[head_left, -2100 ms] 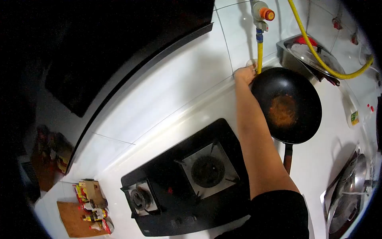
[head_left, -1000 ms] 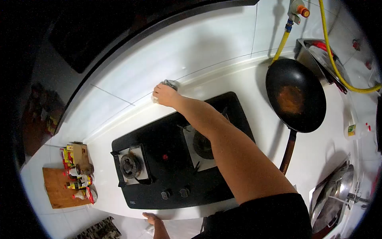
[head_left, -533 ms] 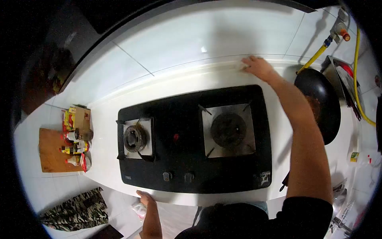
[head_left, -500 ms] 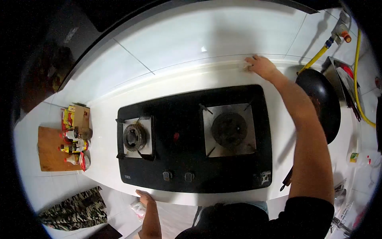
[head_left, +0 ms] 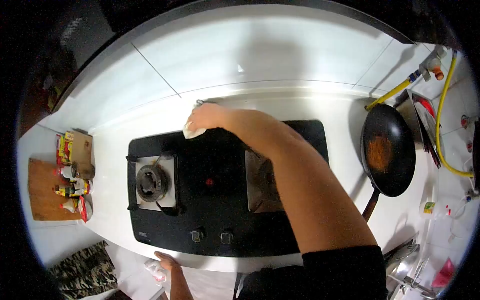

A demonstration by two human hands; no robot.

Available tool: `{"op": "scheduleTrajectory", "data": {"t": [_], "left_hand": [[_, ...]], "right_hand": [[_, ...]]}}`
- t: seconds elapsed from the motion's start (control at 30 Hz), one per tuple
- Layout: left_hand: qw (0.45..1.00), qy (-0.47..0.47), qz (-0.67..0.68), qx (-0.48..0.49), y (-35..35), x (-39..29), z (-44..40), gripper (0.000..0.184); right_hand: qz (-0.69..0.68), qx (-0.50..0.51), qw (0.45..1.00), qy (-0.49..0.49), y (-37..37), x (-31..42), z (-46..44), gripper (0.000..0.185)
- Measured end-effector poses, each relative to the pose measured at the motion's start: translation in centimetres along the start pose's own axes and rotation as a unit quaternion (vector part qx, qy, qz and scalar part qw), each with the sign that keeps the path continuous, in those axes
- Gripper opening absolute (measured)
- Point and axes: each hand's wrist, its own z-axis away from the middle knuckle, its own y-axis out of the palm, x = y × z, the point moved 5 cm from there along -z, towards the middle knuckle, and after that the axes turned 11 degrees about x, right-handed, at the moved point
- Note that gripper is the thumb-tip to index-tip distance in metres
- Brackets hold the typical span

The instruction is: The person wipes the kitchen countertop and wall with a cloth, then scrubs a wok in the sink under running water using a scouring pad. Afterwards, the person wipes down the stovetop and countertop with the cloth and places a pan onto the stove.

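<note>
At the back edge of the black gas stove, my right hand is closed on a crumpled white cloth. The cloth pokes out below and beside the fingers, pressed near the seam of stove and white counter. My right forearm crosses the stove and partly hides the right burner. My left hand rests at the counter's front edge, its visible fingers stretched out, holding nothing I can see. The left burner is in plain view.
A black wok with a brownish patch inside stands on the right. Beyond it are a yellow hose and a metal rack. Bottles and a wooden cutting board are at the left. A white plastic bag shows below the counter.
My right hand has moved left along the back counter with the cloth, to the stove's rear edge. The view has shifted slightly, and the wok is now fully uncovered by my arm.
</note>
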Motion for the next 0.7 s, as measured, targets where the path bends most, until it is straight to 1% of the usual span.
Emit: {"op": "scheduleTrajectory", "data": {"t": [0.03, 0.07, 0.13, 0.17, 0.2, 0.23, 0.3, 0.33, 0.37, 0.4, 0.43, 0.47, 0.5, 0.57, 0.6, 0.63, 0.7], "left_hand": [[0.998, -0.041, 0.044, 0.022, 0.4, 2.2, -2.0, 0.088], [0.999, -0.043, -0.005, 0.018, 0.1, 2.6, -2.7, 0.091], [0.998, -0.053, 0.018, -0.013, 0.0, 1.6, -1.5, 0.099], [0.996, -0.04, -0.075, -0.015, 0.3, 2.5, -2.9, 0.075], [0.985, -0.028, -0.167, -0.023, 0.6, 3.6, -4.4, 0.056], [0.982, -0.034, -0.181, -0.031, 0.2, 4.1, -4.7, 0.055], [0.985, -0.042, -0.167, -0.033, 0.3, 4.4, -4.8, 0.054], [0.986, -0.045, -0.156, -0.03, 0.3, 4.3, -4.8, 0.053], [0.987, -0.043, -0.151, -0.022, 0.3, 4.4, -4.5, 0.068], [0.989, -0.041, -0.145, -0.014, 0.3, 4.5, -4.3, 0.084], [0.994, -0.078, -0.077, 0.007, -0.5, 1.6, -1.5, 0.094], [0.993, -0.114, -0.008, 0.029, -0.7, 0.1, 0.3, 0.105], [0.995, -0.099, -0.003, 0.001, -0.6, 0.3, 0.2, 0.101], [0.996, -0.07, 0.008, -0.052, -0.4, 0.9, -0.7, 0.096], [0.998, -0.044, -0.018, -0.026, -0.3, 1.2, -1.2, 0.096], [0.999, -0.018, -0.044, -0.002, -0.2, 1.5, -1.6, 0.095], [1.0, -0.028, -0.003, 0.009, 0.2, 2.0, -2.3, 0.094]], "right_hand": [[-0.017, 0.028, 0.999, 0.008, 0.1, -0.5, 0.8, 0.027], [-0.036, 0.056, 0.998, 0.018, -0.7, -1.2, 2.8, 0.028], [-0.001, 0.048, 0.999, -0.007, -1.7, -1.6, 6.7, 0.028], [0.05, 0.012, 0.998, -0.043, -1.9, -1.5, 8.6, 0.029], [0.051, 0.0, 0.998, -0.045, -1.7, -1.7, 10.2, 0.027], [0.052, -0.013, 0.998, -0.045, -1.4, -1.7, 11.7, 0.027], [0.047, 0.021, 0.998, -0.03, -1.6, -2.1, 14.9, 0.021], [0.069, 0.04, 0.997, -0.023, -0.7, -2.7, 16.5, 0.02], [0.092, 0.06, 0.994, -0.016, -0.1, -3.1, 18.2, 0.019], [0.097, 0.044, 0.994, -0.01, 0.1, -3.4, 20.2, 0.019], [0.102, 0.028, 0.994, -0.003, 0.0, -3.6, 22.2, 0.019], [0.124, 0.044, 0.991, 0.01, 0.3, -3.9, 24.1, 0.018], [0.146, 0.061, 0.987, 0.024, 0.5, -4.2, 25.9, 0.018], [0.084, 0.109, 0.984, 0.111, -0.1, -4.2, 29.6, 0.019], [0.054, 0.134, 0.977, 0.157, -0.3, -4.3, 31.5, 0.019], [0.058, 0.14, 0.973, 0.176, -0.2, -4.5, 33.3, 0.02], [0.068, 0.151, 0.962, 0.216, 0.2, -5.1, 36.5, 0.021]]}}
